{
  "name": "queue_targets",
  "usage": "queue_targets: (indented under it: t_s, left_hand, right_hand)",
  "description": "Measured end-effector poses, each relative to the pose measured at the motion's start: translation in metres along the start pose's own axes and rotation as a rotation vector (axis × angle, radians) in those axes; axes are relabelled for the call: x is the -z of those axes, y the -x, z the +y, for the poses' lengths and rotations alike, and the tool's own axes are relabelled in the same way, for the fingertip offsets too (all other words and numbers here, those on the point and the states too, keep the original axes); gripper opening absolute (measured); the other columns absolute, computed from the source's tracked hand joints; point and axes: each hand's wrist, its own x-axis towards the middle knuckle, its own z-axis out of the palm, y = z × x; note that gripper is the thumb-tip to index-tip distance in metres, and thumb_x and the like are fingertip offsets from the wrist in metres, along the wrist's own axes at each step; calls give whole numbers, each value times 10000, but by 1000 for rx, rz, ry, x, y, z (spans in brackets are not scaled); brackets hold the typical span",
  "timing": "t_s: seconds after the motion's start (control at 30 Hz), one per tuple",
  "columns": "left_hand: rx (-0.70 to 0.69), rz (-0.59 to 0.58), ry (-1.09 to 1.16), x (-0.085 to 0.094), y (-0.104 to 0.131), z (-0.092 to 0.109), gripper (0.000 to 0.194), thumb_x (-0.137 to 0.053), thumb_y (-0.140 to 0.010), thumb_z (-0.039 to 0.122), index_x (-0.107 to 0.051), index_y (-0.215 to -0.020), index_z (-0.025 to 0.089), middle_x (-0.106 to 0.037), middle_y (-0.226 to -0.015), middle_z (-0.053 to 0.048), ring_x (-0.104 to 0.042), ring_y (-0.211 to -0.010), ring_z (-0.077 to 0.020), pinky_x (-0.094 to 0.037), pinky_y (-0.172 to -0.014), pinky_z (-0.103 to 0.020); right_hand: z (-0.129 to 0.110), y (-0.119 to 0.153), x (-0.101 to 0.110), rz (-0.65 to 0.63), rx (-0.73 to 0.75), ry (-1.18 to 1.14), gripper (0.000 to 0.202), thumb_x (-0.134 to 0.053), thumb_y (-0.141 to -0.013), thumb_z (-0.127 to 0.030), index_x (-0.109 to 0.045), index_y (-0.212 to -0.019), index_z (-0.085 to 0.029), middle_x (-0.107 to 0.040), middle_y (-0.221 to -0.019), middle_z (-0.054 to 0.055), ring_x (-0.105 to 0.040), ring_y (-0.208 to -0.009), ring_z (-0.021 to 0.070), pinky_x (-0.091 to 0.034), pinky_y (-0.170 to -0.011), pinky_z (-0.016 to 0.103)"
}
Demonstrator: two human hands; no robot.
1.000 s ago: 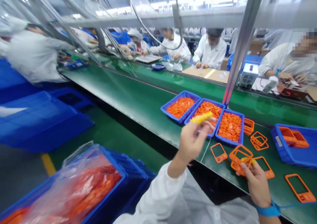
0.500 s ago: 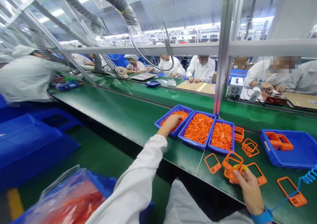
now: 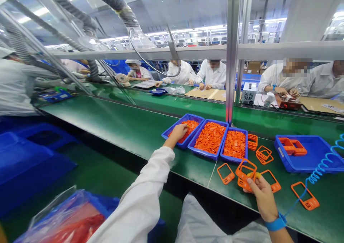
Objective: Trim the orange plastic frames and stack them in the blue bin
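My left hand reaches into the leftmost blue tray, which holds small orange pieces. Its fingers are bent together over the pieces; what they pinch is too small to make out. My right hand, with a blue wrist strap, grips orange frames between thumb and fingers above the green bench. Two more blue trays of orange pieces, a middle one and a right one, stand beside the first. Single orange frames lie around my right hand.
A larger blue tray with stacked orange frames stands at the right, near a coiled blue cord. A metal post rises behind the trays. Several people in white coats sit across the bench. Bagged red material lies lower left.
The view has shifted, so the bench and trays appear slightly further left. My left hand's fingers have lifted a little at the leftmost tray; my right hand still holds the orange frames.
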Motion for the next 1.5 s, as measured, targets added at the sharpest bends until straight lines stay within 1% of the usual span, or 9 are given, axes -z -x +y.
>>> queue_targets:
  t_s: [0.23, 0.4, 0.5, 0.63, 0.83, 0.97, 1.17, 1.33, 1.5]
  left_hand:
    - [23, 162, 148, 23, 14, 24, 186, -668, -1011, 246, -818, -1049, 143, -815, -1101, -142, -760, -1082, -295, -582, -1098, -465]
    - [-106, 243, 329, 30, 68, 70, 304, -602, -1049, 351, -789, -1212, 175, -815, -1174, -116, -781, -1065, -270, -637, -993, -395]
    - [-270, 170, 500, 8, 129, 116, 249, -650, -1066, 395, -806, -1157, 224, -797, -1070, -75, -788, -970, -231, -650, -863, -327]
    - [-448, 94, 699, -42, 204, 187, 136, -698, -1063, 306, -819, -1102, 258, -754, -977, -46, -762, -876, -193, -628, -771, -278]
    - [-373, 142, 815, -99, 237, 252, 32, -746, -1035, 239, -770, -1013, 238, -736, -883, -16, -748, -788, -180, -605, -701, -269]
    - [-338, 149, 877, -110, 237, 264, 92, -803, -1008, 292, -793, -920, 265, -748, -884, -31, -734, -814, -212, -605, -715, -319]
    - [-337, 120, 945, -111, 241, 265, 144, -727, -1063, 336, -864, -1054, 294, -801, -1015, -76, -775, -958, -259, -637, -871, -397]
    - [-277, -9, 1011, -112, 240, 262, 172, -710, -1075, 330, -824, -1182, 259, -795, -1036, -81, -774, -952, -242, -636, -849, -365]
    - [-278, -14, 1017, -113, 239, 262, 128, -749, -1045, 337, -839, -1084, 255, -719, -1131, -93, -743, -997, -228, -651, -836, -337]
  right_hand:
    - [-2, 1, -3, -5, -1, -22, 641, -986, -753, -719, -803, -1099, -211, -839, -982, 107, -813, -872, 328, -721, -658, 409]
    - [2, 0, -4, 23, 19, -62, 653, -969, -772, -734, -785, -1128, -218, -843, -1015, 110, -818, -858, 319, -729, -676, 425]
    - [5, -2, -7, 56, 41, -90, 650, -952, -785, -751, -768, -1118, -224, -834, -1012, 103, -815, -873, 315, -735, -688, 437]
    - [9, -2, -10, 121, 69, -116, 617, -933, -803, -762, -743, -1071, -240, -812, -1002, 77, -805, -893, 291, -746, -740, 445]
    - [9, -2, -13, 144, 90, -105, 600, -915, -821, -769, -728, -1049, -247, -798, -988, 54, -812, -930, 286, -749, -776, 436]
    - [4, -2, -13, 118, 60, -164, 612, -939, -805, -749, -715, -1085, -254, -820, -1017, 48, -824, -916, 273, -742, -828, 444]
    - [1, -2, -11, 139, 31, -190, 597, -951, -800, -726, -728, -1106, -264, -827, -1053, 59, -818, -974, 288, -733, -857, 455]
    - [1, -1, -12, 144, 28, -183, 613, -957, -789, -731, -733, -1106, -258, -825, -1072, 58, -821, -983, 288, -732, -867, 447]
    - [-1, 1, -12, 132, 38, -163, 591, -945, -810, -724, -731, -1091, -251, -826, -1074, 64, -821, -981, 283, -727, -875, 445]
